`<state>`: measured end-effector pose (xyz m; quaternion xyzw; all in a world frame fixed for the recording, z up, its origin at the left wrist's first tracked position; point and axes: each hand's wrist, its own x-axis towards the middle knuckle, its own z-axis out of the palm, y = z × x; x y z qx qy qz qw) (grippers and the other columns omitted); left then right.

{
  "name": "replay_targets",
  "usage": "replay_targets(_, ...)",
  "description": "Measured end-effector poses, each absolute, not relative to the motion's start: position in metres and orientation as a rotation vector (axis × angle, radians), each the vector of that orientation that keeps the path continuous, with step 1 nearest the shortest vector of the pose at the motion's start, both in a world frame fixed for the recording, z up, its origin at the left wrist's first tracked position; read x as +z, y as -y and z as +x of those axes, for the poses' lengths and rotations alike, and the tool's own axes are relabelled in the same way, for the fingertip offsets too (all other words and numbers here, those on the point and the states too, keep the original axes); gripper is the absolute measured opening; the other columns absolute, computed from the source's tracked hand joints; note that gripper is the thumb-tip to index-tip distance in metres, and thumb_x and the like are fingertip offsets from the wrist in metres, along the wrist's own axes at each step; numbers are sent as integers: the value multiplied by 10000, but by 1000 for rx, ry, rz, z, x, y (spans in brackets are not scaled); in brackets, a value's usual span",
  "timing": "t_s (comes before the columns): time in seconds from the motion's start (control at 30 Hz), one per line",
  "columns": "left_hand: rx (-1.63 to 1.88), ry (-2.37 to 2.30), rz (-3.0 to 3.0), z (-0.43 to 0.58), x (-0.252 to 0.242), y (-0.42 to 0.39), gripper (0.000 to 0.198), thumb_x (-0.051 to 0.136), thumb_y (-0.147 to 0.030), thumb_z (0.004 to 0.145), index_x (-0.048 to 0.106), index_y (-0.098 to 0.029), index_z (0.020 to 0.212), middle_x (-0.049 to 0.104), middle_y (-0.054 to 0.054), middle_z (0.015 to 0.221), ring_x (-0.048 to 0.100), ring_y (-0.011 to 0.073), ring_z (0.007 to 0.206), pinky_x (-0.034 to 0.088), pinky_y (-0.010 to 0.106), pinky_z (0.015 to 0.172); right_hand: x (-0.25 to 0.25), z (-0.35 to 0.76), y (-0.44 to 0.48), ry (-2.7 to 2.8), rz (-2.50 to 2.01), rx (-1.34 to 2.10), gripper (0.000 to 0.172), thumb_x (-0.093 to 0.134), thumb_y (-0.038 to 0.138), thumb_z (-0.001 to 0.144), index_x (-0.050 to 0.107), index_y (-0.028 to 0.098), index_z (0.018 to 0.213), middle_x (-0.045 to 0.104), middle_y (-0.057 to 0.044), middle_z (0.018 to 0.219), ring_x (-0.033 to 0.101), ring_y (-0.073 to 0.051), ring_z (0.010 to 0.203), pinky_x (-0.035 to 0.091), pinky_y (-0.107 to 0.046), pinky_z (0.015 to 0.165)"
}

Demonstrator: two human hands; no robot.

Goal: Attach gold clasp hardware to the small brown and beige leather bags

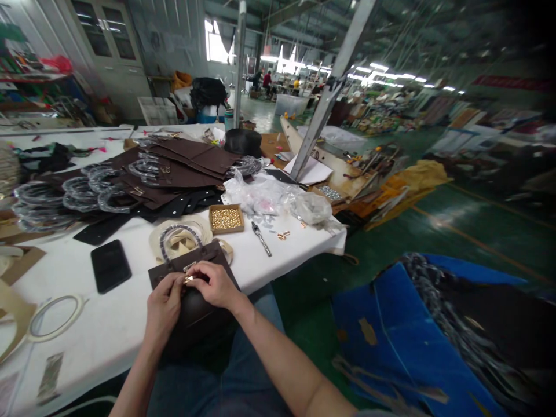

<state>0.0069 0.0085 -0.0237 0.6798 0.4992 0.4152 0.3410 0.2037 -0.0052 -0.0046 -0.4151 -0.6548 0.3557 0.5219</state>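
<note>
Dark brown bag (197,310) is at the near edge of a big white table (99,318), over the person's lap, with its loop handle (163,237) sticking up. To the right, low down, is a big blue bin (377,324) with dark things in it. Farther back on the table is a pile of brown bags (186,159), with shiny plastic around the handles. The left hand (165,295) and the right hand (215,285) are close together on the bag's front, fingers pinched narrow. Left of the bag, a black phone (110,266) lies flat. Past the bag is a little brown box (234,230) full of gold bits. Near it lies a thin tool (262,239). Both hands pinch one tiny, shiny gold piece (188,279).
</note>
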Motion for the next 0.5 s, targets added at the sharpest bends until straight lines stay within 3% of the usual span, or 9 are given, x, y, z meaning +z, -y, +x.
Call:
replay_targets(0.17, 1175, -1247, 1743, 10, -13, -5, 393, 558, -525, 1174, 824, -240, 1124, 772, 47, 1037, 697, 243, 892, 562, 360, 833, 1, 200, 9, 1508, -1030, 916, 135, 758, 318, 1071, 800, 240, 1173, 798, -60, 1197, 743, -254, 1150, 582, -354, 1082)
replay_targets(0.3, 1243, -1241, 1660, 10, -15, -6, 409, 486, -504, 1207, 773, -215, 1240, 708, 41, 906, 634, 194, 745, 539, 321, 725, -8, 200, 6, 1406, -1085, 948, 185, 768, 395, 1068, 780, 253, 1187, 783, -54, 1157, 738, -249, 1067, 607, -348, 997)
replay_targets(0.37, 1296, -1284, 1640, 10, -18, -6, 362, 492, -465, 1206, 744, -217, 1284, 710, 40, 940, 622, 183, 714, 543, 322, 720, -14, 201, 2, 1365, -1057, 950, 210, 801, 429, 1049, 773, 261, 1173, 767, -52, 1144, 731, -250, 1036, 617, -350, 943)
replay_targets(0.5, 1380, -1294, 1807, 14, -16, -3, 218, 546, -321, 1169, 743, -229, 1182, 735, 91, 1174, 706, 246, 1039, 570, 401, 982, -22, 201, -4, 1327, -957, 958, 256, 851, 472, 1020, 780, 268, 1158, 756, -59, 1158, 726, -262, 1023, 635, -386, 937)
